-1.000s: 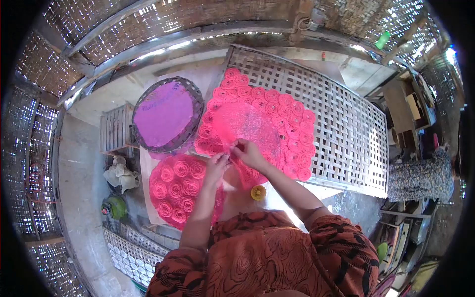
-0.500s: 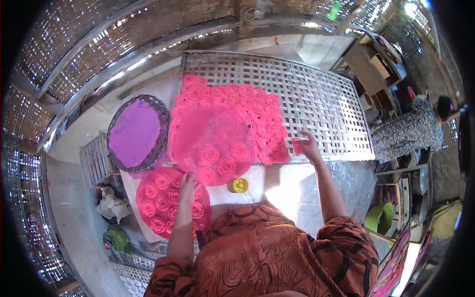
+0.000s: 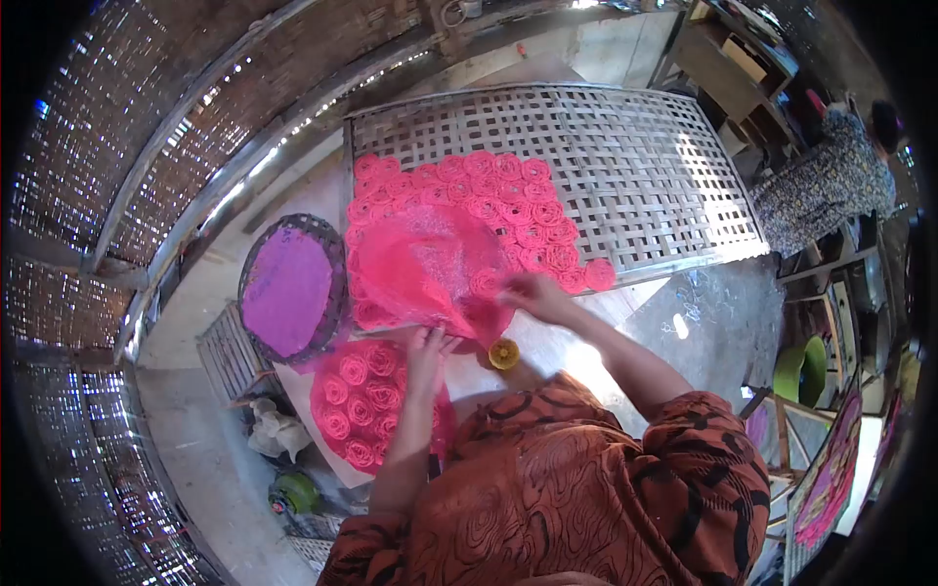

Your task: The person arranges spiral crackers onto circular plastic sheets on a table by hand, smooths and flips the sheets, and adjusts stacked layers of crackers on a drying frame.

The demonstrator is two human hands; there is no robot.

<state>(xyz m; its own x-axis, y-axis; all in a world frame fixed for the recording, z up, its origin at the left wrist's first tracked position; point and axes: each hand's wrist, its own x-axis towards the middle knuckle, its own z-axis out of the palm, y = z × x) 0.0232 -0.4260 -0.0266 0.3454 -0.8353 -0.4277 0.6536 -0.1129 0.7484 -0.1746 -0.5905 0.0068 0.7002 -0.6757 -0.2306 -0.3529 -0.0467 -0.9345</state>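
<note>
My left hand (image 3: 427,350) holds the near edge of a round pink mesh sheet (image 3: 420,256), which is partly lifted and folded. At the sheet's right side, my right hand (image 3: 532,295) is closed and blurred beside a pink rosette (image 3: 486,283); what its fingers grip is too small to tell. Many pink rosettes (image 3: 532,210) lie in rows under and around the sheet on a woven bamboo panel (image 3: 625,176). A second round pink piece with rosettes (image 3: 357,402) rests by my left forearm. Just below the sheet sits a small yellow container (image 3: 503,354).
A dark-rimmed basket with a purple round sheet (image 3: 286,291) stands at the left. A white bundle (image 3: 278,430) and a green object (image 3: 295,493) are lower left. At the far right is another person (image 3: 826,190) in patterned clothing, near shelves and a green container (image 3: 799,371).
My right hand has come back from the panel's right side to the mesh sheet. A single rosette now lies at the row's right end. The sheet, flat half a second ago, is now lifted and folded.
</note>
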